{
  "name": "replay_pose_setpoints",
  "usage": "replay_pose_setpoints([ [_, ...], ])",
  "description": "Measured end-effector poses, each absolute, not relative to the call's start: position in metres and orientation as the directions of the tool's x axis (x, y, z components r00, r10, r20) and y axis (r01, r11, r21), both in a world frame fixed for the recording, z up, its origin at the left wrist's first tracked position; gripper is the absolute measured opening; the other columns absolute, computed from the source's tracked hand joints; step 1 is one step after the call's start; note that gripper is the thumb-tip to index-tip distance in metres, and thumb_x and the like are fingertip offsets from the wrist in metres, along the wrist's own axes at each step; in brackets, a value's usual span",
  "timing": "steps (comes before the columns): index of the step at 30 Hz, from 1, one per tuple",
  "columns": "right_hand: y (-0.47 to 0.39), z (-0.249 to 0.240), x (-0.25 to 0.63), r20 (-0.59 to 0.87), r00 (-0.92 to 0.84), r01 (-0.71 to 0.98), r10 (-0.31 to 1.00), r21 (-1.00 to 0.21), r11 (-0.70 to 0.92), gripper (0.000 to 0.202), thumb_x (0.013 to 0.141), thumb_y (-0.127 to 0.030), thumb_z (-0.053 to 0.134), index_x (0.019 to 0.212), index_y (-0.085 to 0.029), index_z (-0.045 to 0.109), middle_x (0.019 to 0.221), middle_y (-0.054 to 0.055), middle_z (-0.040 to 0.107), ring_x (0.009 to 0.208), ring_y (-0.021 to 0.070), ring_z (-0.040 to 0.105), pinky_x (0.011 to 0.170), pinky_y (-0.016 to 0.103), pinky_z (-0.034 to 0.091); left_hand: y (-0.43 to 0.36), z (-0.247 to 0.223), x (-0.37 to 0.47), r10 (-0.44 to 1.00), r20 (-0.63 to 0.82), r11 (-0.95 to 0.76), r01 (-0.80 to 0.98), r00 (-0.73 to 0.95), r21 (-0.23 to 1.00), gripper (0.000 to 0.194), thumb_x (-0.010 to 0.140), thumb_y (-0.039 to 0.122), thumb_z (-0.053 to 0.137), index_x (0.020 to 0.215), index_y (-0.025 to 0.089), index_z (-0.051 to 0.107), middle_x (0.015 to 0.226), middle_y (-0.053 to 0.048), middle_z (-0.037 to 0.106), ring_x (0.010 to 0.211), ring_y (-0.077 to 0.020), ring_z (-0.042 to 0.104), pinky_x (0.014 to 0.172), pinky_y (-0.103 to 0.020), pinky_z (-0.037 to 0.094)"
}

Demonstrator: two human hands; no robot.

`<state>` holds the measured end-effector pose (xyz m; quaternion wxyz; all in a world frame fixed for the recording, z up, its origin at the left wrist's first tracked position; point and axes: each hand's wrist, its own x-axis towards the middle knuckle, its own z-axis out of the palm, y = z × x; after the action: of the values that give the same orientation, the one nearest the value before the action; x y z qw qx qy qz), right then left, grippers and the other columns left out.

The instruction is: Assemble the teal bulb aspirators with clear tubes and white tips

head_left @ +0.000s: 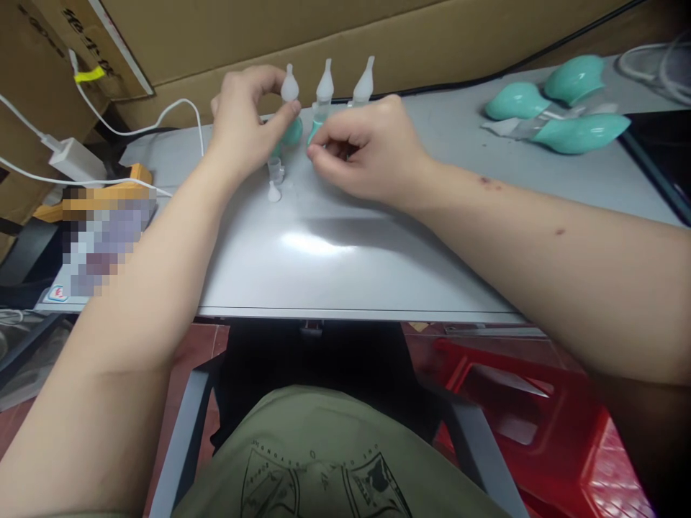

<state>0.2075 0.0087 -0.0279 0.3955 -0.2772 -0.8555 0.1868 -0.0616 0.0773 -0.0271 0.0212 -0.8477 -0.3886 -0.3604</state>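
Observation:
My left hand (242, 115) closes its thumb and fingers around the white soft tip (290, 85) of a nasal aspirator at the back of the table. A teal rounded part (292, 132) shows just below that thumb. My right hand (372, 147) is curled, thumb and index finger pinched together beside the middle aspirator (324, 90); whatever is in the pinch is hidden. A third white tip (365, 80) rises behind the right hand, its lower part covered. Between the hands, nearer me, are a small clear connector (276, 170) and a small white tip (274, 192).
Several teal bulbs (580, 134) with clear parts lie at the back right, beside a dark flat device (661, 155). White cables and a charger (78, 162) are at the left. Cardboard (259, 39) stands behind the table; a red stool (540, 424) is below right.

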Motion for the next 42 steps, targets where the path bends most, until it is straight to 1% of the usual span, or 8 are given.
replay_pose_setpoints([
  [5,0.011,-0.027,0.209,0.603,-0.332,0.225,0.726,-0.697,0.681,0.025,0.101,-0.047,0.078,0.085,-0.030,0.071,0.080,0.005,0.064,0.081,0.0253,0.059,0.092,0.043,0.060,0.045,-0.007,-0.053,0.658,0.657,-0.688,0.648,0.368,0.325,0.082,0.106,0.103,0.035,0.128,0.033,0.070,0.128,0.012,0.079,0.114,-0.0150,0.057,0.107,-0.042,0.051],
  [8,0.006,-0.018,0.210,0.553,-0.323,0.142,0.768,-0.774,0.618,0.026,0.102,-0.058,0.080,0.105,-0.034,0.070,0.091,0.002,0.067,0.085,0.0246,0.065,0.084,0.039,0.062,0.047,-0.010,-0.043,0.394,0.890,-0.851,0.458,0.231,0.258,0.092,0.096,0.111,0.036,0.114,0.029,0.074,0.109,-0.001,0.080,0.103,-0.0251,0.069,0.097,-0.047,0.053],
  [13,-0.008,-0.006,0.203,0.524,-0.315,0.005,0.791,-0.833,0.554,0.051,0.090,-0.060,0.095,0.118,-0.036,0.060,0.139,-0.004,0.066,0.095,0.0193,0.065,0.071,0.033,0.055,0.019,-0.013,-0.012,0.309,0.879,-0.829,0.556,0.364,0.062,0.016,0.106,0.045,0.072,0.109,0.034,0.083,0.105,-0.002,0.081,0.105,-0.0328,0.073,0.108,-0.054,0.041],
  [18,-0.006,-0.015,0.196,0.562,-0.347,0.095,0.751,-0.775,0.624,0.031,0.111,-0.055,0.075,0.106,-0.029,0.058,0.121,0.003,0.066,0.098,0.0213,0.064,0.078,0.033,0.056,-0.001,-0.016,0.018,0.364,0.903,-0.621,0.782,0.230,0.051,0.039,0.064,0.004,0.081,0.096,0.027,0.084,0.096,-0.005,0.079,0.098,-0.0328,0.071,0.101,-0.054,0.040],
  [24,-0.003,-0.013,0.205,0.719,-0.215,0.217,0.661,-0.625,0.750,0.022,0.118,-0.044,0.057,0.102,-0.029,0.060,0.123,0.005,0.067,0.126,0.0274,0.068,0.116,0.038,0.059,-0.005,-0.010,0.010,0.291,0.891,-0.879,0.465,0.348,0.105,0.037,0.089,0.015,0.066,0.124,0.029,0.068,0.117,-0.007,0.074,0.106,-0.0287,0.073,0.094,-0.043,0.057],
  [27,-0.006,-0.011,0.204,0.658,-0.205,0.187,0.724,-0.700,0.689,0.025,0.118,-0.046,0.060,0.099,-0.030,0.058,0.115,0.005,0.066,0.097,0.0225,0.067,0.090,0.035,0.062,-0.004,-0.009,0.004,0.375,0.842,-0.874,0.451,0.388,0.181,0.030,0.095,0.026,0.063,0.124,0.029,0.069,0.116,-0.008,0.075,0.105,-0.0308,0.074,0.095,-0.046,0.058],
  [34,0.001,-0.018,0.189,0.583,-0.267,-0.145,0.767,-0.811,0.566,0.058,0.100,-0.069,0.087,0.086,-0.029,0.047,0.070,-0.003,0.050,0.059,0.0165,0.043,0.056,0.034,0.035,0.027,-0.031,-0.003,0.541,0.711,-0.797,0.545,0.449,0.262,0.018,0.095,0.050,0.070,0.103,0.034,0.072,0.108,-0.013,0.079,0.101,-0.0409,0.072,0.090,-0.059,0.056],
  [42,0.008,-0.007,0.199,0.366,-0.454,-0.233,0.812,-0.929,0.288,0.047,0.100,-0.043,0.079,0.087,-0.026,0.037,0.063,-0.007,0.041,0.054,0.0128,0.021,0.052,0.032,0.013,0.020,-0.026,-0.006,0.495,0.713,-0.820,0.538,0.497,0.195,0.027,0.100,0.057,0.055,0.104,0.034,0.068,0.104,-0.013,0.076,0.096,-0.0380,0.072,0.089,-0.057,0.054],
])
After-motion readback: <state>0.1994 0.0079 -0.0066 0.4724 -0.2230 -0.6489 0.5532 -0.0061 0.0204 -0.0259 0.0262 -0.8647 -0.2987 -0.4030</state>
